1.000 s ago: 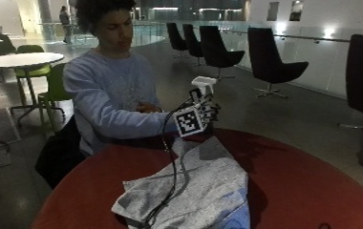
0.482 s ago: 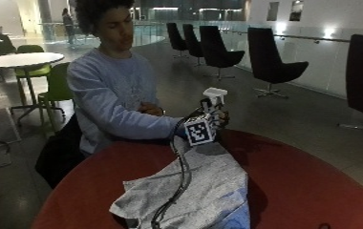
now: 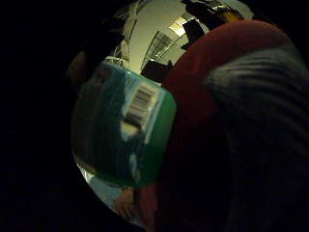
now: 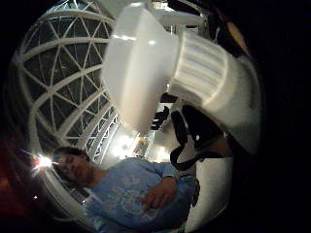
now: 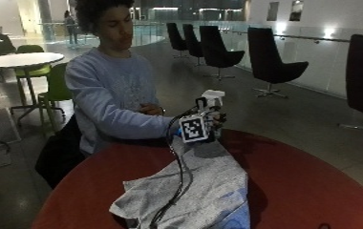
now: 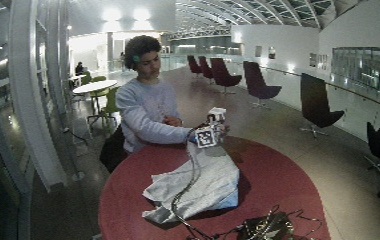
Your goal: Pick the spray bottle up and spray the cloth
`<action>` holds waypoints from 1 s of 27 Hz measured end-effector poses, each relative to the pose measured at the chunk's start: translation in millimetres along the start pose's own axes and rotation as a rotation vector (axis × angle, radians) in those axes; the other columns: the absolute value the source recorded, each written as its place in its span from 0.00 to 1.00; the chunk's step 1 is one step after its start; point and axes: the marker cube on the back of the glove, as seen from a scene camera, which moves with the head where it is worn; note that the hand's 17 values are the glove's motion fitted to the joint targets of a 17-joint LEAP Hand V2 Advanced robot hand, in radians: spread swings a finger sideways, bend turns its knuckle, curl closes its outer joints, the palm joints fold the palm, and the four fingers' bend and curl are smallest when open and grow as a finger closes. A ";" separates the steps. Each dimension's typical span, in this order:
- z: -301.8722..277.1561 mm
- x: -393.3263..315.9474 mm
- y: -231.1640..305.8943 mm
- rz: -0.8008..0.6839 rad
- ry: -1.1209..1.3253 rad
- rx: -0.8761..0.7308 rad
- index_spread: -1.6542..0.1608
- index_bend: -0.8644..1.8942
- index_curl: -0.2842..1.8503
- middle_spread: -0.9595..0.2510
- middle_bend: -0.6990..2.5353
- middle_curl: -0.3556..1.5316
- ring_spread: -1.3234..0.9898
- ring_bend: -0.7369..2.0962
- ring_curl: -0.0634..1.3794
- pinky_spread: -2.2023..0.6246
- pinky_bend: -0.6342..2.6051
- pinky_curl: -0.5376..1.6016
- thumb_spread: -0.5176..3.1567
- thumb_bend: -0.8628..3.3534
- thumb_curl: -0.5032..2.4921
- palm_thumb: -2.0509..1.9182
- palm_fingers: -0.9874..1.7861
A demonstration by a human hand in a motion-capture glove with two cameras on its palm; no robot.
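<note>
Gripping the spray bottle (image 5: 212, 102) above the red table's (image 5: 308, 186) far edge, the gloved right hand (image 5: 208, 125) needed its nozzle tipped toward the grey cloth (image 5: 197, 188) before squeezing.

spray bottle (image 5: 212, 98): 1 | cloth (image 5: 197, 191): 1 | red table (image 5: 296, 191): 1 | gloved hand (image 5: 212, 125): 1

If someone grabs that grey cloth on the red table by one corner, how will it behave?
The grey cloth lies in soft folds and rumples on the red table, so it would likely hang floppy, not stiff. It looks light for its spread. Its far end lies under the gloved right hand, so it may snag there.
</note>
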 end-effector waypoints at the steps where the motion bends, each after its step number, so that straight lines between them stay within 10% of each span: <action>1: -7.6 -3.3 3.9 0.001 0.001 -0.002 0.76 0.43 0.35 0.76 0.28 0.43 0.55 0.39 0.31 0.81 0.24 0.35 0.44 0.20 0.33 0.72 0.57; 27: -223.0 -31.2 214.0 0.146 0.749 0.016 0.76 0.40 0.35 0.77 0.29 0.42 0.57 0.36 0.28 0.85 0.23 0.34 0.44 0.20 0.30 0.69 0.63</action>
